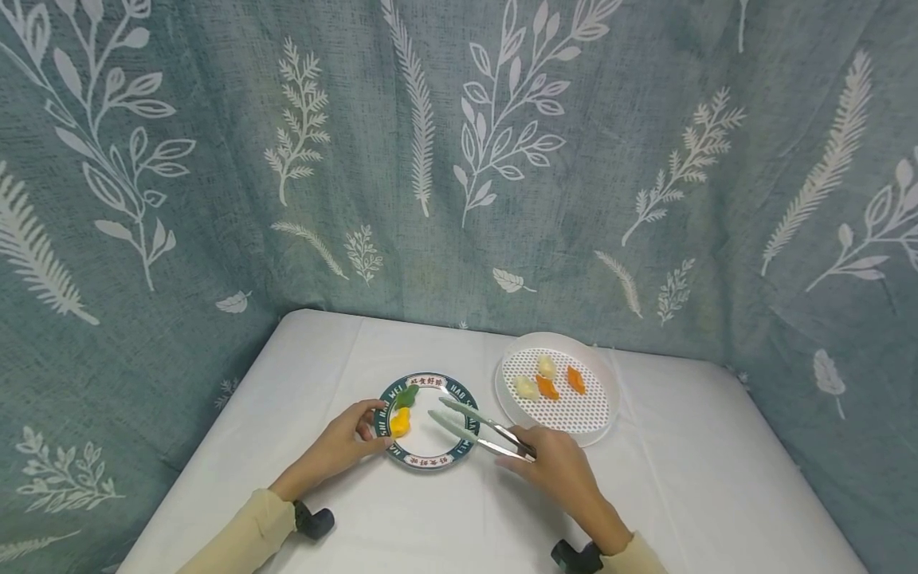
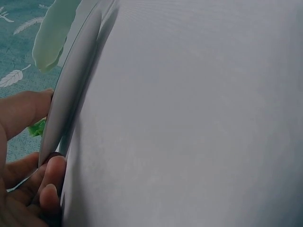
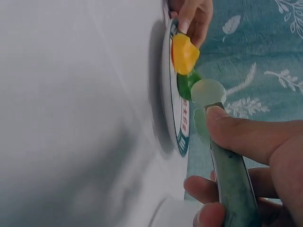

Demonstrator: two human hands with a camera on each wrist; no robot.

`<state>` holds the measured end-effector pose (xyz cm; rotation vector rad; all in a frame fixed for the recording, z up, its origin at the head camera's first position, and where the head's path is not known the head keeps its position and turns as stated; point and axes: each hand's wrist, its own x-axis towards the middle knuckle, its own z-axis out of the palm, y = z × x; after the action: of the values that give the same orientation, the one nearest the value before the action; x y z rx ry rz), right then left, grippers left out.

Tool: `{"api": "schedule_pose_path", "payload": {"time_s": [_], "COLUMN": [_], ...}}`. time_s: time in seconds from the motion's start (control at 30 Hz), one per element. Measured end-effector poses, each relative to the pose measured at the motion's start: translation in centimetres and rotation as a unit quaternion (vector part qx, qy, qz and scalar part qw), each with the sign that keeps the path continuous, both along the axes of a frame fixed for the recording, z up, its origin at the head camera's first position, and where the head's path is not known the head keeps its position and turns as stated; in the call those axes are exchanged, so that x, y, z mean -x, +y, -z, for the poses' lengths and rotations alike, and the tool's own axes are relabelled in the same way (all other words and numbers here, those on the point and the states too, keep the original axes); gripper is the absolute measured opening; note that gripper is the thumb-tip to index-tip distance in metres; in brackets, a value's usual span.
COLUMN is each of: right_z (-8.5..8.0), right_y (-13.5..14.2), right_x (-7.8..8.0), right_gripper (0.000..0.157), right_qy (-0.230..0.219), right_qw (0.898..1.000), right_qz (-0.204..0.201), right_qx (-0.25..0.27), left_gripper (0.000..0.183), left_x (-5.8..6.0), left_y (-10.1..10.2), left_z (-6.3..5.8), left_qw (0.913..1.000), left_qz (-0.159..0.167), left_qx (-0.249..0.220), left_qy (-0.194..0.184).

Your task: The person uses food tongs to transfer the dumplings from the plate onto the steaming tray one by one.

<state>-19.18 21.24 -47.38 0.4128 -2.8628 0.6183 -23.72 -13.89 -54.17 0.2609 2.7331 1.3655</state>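
My left hand (image 1: 346,440) grips the left rim of a round plate (image 1: 428,461) with a green patterned border, thumb above and fingers under the edge. A yellow dumpling-like piece (image 1: 400,422) and a green piece (image 1: 406,397) lie on the plate's left side, close to that hand. In my right hand (image 1: 562,469) is a pair of metal tongs (image 1: 495,426) with pale green tips. The tips are spread apart over the plate's right half, with nothing between them. The right wrist view shows the thumb pressed along one arm of the tongs (image 3: 232,179).
Behind and right of the plate stands a round white tray (image 1: 608,399) with a perforated insert. On it lie two pale pieces (image 1: 527,388) and two orange pieces (image 1: 576,380). A white cloth covers the table (image 1: 688,446); a blue-green leaf-patterned curtain (image 1: 430,263) hangs behind it.
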Motion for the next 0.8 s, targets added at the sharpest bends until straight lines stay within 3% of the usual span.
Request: {"api": "schedule_pose_path", "payload": {"time_s": [0.6, 0.8], "right_z": [1.2, 1.3], "right_y": [-3.4, -3.6], "right_x": [-0.9, -0.8], "right_gripper": [0.031, 0.033], "right_qy": [0.025, 0.035], "right_qw": [0.997, 0.996], "right_qz": [-0.071, -0.065], "right_qx": [-0.031, -0.046], "left_gripper": [0.074, 0.075], "left_x": [0.1, 0.2], "left_y": [-0.2, -0.1], "left_z": [-0.1, -0.1], "left_qw": [0.9999, 0.9998], "left_qz": [0.010, 0.008], "left_qx": [-0.011, -0.018], "left_qy": [-0.001, -0.006]}}
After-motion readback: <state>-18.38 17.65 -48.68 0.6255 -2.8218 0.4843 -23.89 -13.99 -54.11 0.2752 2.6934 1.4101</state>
